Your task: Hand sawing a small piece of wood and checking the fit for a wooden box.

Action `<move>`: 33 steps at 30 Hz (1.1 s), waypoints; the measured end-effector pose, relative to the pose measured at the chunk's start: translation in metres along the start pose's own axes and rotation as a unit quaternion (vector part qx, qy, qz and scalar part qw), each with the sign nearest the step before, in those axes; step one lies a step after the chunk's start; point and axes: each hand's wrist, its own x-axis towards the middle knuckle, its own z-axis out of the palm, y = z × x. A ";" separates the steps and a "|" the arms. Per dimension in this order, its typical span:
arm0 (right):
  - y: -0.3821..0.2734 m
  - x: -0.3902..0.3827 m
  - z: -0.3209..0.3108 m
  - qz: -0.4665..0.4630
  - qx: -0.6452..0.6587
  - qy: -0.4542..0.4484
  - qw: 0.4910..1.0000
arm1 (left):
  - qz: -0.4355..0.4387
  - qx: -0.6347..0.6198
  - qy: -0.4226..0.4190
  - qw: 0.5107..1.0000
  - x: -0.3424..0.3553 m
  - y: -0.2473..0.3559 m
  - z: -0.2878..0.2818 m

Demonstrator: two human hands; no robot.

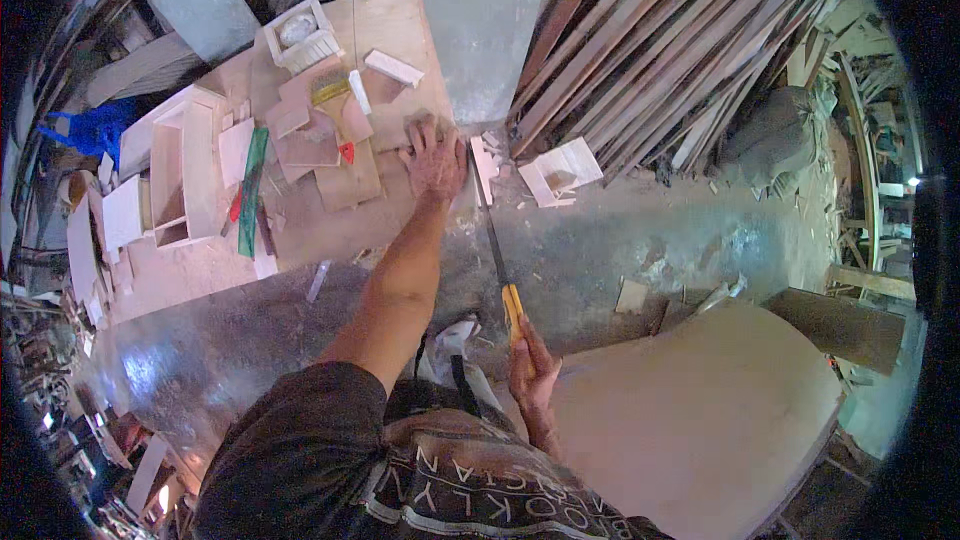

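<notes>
Pale tabletop (190, 272) bears green strip (254, 180), small box (309, 52), block (394, 68).

splayed left hand (437, 160), curled right hand (534, 368)

The handsaw has a bright yellow handle (513, 312) and a dark grey blade (495, 240). At ten o'clock the worktop (415, 30) is pale tan, bearing a small red piece (347, 153), an olive-yellow piece (328, 90) and, closer to nine, a vivid green strip (254, 190). Farther out that way, a bundle (90, 130) is strong blue. Between one and two, the stacked planks (670, 50) mix pinkish brown and grey in long stripes. The open box (560, 172) near two is off-white. At four, a curved board (700, 400) is plain beige. At six, the person's dark shirt (440, 430) carries whitish lettering.
</notes>
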 end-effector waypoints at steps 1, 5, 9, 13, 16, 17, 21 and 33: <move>0.007 -0.001 0.000 -0.040 -0.009 0.006 0.999 | 0.010 -0.012 -0.003 1.000 0.000 0.000 0.002; -0.005 0.032 0.019 -0.062 -0.013 0.040 0.997 | 0.007 0.013 0.008 1.000 0.001 -0.004 -0.002; -0.007 0.055 0.033 -0.032 -0.049 -0.005 0.998 | 0.002 0.004 -0.010 1.000 -0.003 -0.001 0.004; -0.018 0.065 0.034 -0.113 -0.062 0.024 0.991 | 0.008 0.033 -0.009 0.999 -0.001 -0.003 0.005; -0.020 0.086 0.043 -0.079 -0.007 0.047 0.996 | 0.005 0.007 -0.001 1.000 0.001 0.005 0.014; -0.031 0.080 0.042 -0.067 -0.010 0.043 0.997 | 0.002 0.009 -0.013 1.000 -0.008 0.000 0.010; -0.046 0.062 0.024 0.111 -0.034 -0.064 0.991 | 0.007 0.037 -0.018 0.999 -0.006 -0.010 0.002; -0.021 0.094 0.043 -0.025 -0.063 -0.016 0.998 | 0.009 0.045 -0.024 0.999 0.000 -0.004 0.007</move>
